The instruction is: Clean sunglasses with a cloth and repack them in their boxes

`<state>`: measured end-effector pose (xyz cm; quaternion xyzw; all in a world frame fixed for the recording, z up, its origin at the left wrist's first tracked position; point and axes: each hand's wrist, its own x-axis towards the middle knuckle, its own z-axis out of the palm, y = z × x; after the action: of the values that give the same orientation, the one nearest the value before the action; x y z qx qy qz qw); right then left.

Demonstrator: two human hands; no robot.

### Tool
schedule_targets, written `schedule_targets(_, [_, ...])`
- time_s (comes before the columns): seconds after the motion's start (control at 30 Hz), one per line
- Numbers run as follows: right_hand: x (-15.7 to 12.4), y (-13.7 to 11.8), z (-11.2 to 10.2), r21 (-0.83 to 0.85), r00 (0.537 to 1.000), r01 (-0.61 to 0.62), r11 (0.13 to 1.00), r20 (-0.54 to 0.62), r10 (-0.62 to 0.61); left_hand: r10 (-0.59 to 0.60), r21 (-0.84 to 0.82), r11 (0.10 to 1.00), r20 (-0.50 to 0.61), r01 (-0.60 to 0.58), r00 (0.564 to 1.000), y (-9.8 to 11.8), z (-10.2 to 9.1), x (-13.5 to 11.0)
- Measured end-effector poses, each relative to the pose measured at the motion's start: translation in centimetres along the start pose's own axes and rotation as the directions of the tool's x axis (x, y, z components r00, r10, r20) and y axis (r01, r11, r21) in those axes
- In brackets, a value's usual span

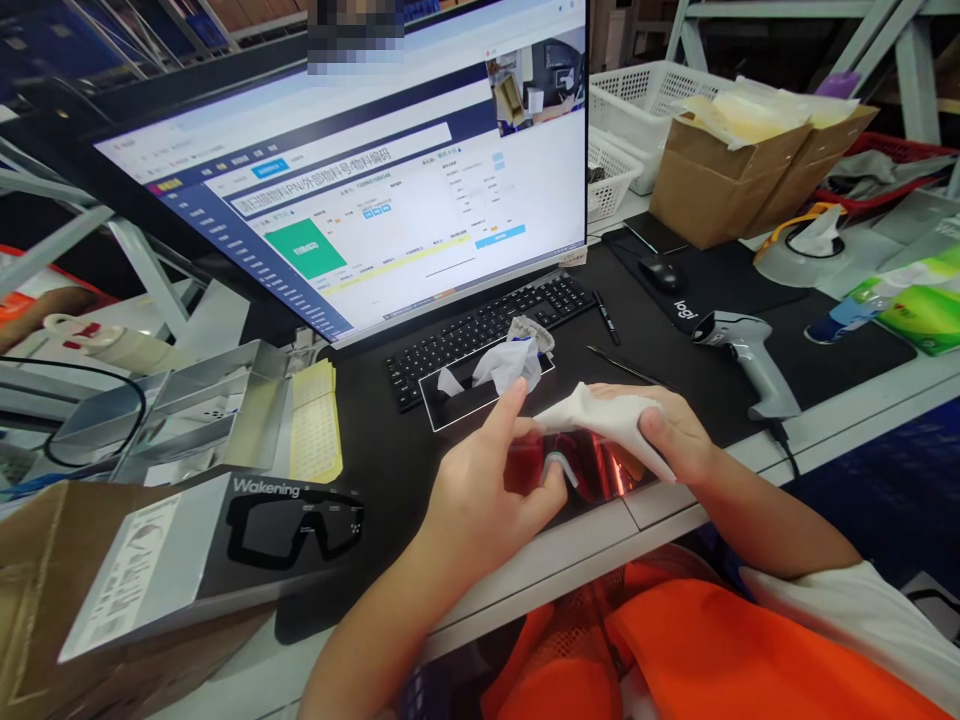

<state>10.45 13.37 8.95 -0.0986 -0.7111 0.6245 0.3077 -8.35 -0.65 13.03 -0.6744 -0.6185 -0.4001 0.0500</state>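
My left hand grips a pair of red-lensed glasses at the nose piece, just above the front edge of the black desk mat. My right hand presses a white cloth over the top of the lens, fingers closed on it. Both hands meet over the glasses. A crumpled clear plastic wrapper lies on a small black tray just behind my hands, in front of the keyboard.
A large monitor stands behind the keyboard. A grey "Wakening" glasses box lies at the left on a cardboard box. At the right are a barcode scanner, a mouse, a pen, cardboard boxes and white baskets.
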Motion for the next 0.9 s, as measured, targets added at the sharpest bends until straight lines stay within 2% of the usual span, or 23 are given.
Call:
schedule_targets(0.13, [0.3,0.7,-0.2,-0.079,0.993,0.118,0.99,-0.01,-0.119,0.015,0.049,0.999,0.02,-0.015,1.0,0.0,0.0,-0.1])
schedule_targets(0.23, [0.4,0.9,-0.2,-0.084,0.991,0.132,0.988,0.006,-0.132,0.022,0.066,0.997,0.046,-0.025,0.999,0.0,0.0,-0.2])
schedule_targets(0.33, [0.4,0.5,0.0,-0.08,0.994,0.11,0.991,-0.009,-0.111,0.018,0.062,0.998,0.068,-0.022,0.998,-0.1,0.1,-0.3])
schedule_targets(0.43, [0.4,0.1,0.3,-0.042,0.998,0.036,0.998,-0.051,-0.038,0.016,0.052,0.998,0.075,-0.02,0.997,-0.2,0.1,-0.3])
schedule_targets(0.53, [0.4,0.1,0.4,0.037,0.999,-0.043,0.998,0.002,0.042,0.02,0.048,0.999,0.073,-0.024,0.997,-0.3,0.1,-0.2])
schedule_targets(0.73, [0.2,0.3,0.5,0.052,0.999,-0.038,0.998,0.017,0.037,0.011,0.063,0.998,0.083,-0.016,0.996,-0.1,0.2,-0.3])
schedule_targets(0.8, [0.2,0.5,0.5,0.04,0.998,-0.053,0.998,-0.042,0.055,0.005,0.049,0.999,0.086,-0.009,0.996,-0.2,0.0,-0.3])
schedule_targets(0.87, [0.6,0.9,0.3,0.042,0.971,-0.045,0.998,-0.235,0.053,-0.037,0.007,0.999,0.072,0.036,0.997,-0.7,-0.3,0.0])
schedule_targets(0.9, [0.9,1.2,0.0,0.07,0.927,-0.026,0.997,-0.372,0.051,-0.079,-0.035,0.996,0.041,0.08,0.996,-1.1,-0.6,0.2])
